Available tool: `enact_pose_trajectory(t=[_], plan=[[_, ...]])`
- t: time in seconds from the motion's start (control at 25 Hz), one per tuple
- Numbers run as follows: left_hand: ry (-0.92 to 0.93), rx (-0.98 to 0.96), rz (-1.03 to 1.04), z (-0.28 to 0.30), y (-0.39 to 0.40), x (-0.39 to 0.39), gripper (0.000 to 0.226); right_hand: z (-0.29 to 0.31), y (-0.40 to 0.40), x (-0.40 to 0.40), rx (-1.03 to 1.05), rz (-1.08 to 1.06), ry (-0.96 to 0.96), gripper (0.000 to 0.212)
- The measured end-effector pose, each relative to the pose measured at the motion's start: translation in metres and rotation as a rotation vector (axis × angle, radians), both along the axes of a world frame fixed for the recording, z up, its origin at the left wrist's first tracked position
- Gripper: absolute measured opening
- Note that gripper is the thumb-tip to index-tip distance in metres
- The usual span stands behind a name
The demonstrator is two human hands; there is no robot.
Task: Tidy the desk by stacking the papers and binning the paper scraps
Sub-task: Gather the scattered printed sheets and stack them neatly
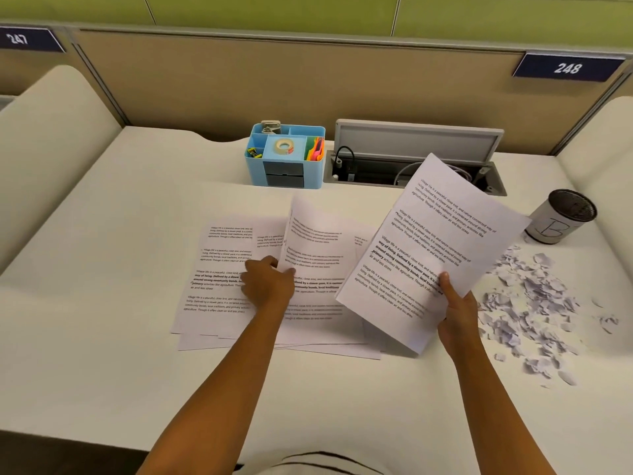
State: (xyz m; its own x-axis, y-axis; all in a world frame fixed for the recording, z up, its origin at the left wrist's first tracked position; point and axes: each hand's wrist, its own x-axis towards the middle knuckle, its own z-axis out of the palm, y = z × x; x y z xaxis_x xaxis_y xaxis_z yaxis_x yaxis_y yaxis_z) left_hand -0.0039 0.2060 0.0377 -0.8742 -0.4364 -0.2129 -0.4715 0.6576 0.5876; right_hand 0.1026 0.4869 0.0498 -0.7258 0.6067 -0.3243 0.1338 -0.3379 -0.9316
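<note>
Several printed white sheets [219, 289] lie fanned out and overlapping on the middle of the white desk [102, 371]. My left hand [269, 284] pinches the lower edge of one sheet [315, 238] and lifts it so it curls up off the pile. My right hand [457, 313] holds a small stack of printed sheets [435, 248] tilted above the desk, thumb on top. A heap of torn paper scraps [531, 310] covers the desk to the right. A small round bin [558, 217] with a dark mesh rim and a white label stands behind the scraps.
A blue desk organiser [286, 159] with tape and sticky notes stands at the back centre. Beside it an open cable hatch [411, 159] with wires is sunk into the desk. Beige partition panels close off the back and both sides.
</note>
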Motion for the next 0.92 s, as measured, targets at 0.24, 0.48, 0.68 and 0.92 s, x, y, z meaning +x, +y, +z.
enact_pose_trajectory(t=[0.24, 0.48, 0.68, 0.92], plan=[[-0.124, -0.025, 0.056, 0.001, -0.019, -0.003, 0.039, -0.004, -0.013, 0.000, 0.002, 0.045, 0.010, 0.059], [-0.153, 0.116, 0.047, 0.000, -0.031, -0.009, 0.053, -0.009, -0.015, -0.001, 0.001, 0.072, 0.021, 0.032], [-0.115, 0.206, 0.044, 0.004, -0.032, -0.007, 0.064, -0.011, -0.013, 0.003, 0.005, 0.067, 0.018, 0.040], [-0.033, 0.373, -0.053, -0.004, -0.037, -0.003, 0.048, -0.014, -0.010, 0.004, 0.036, 0.078, -0.002, 0.040]])
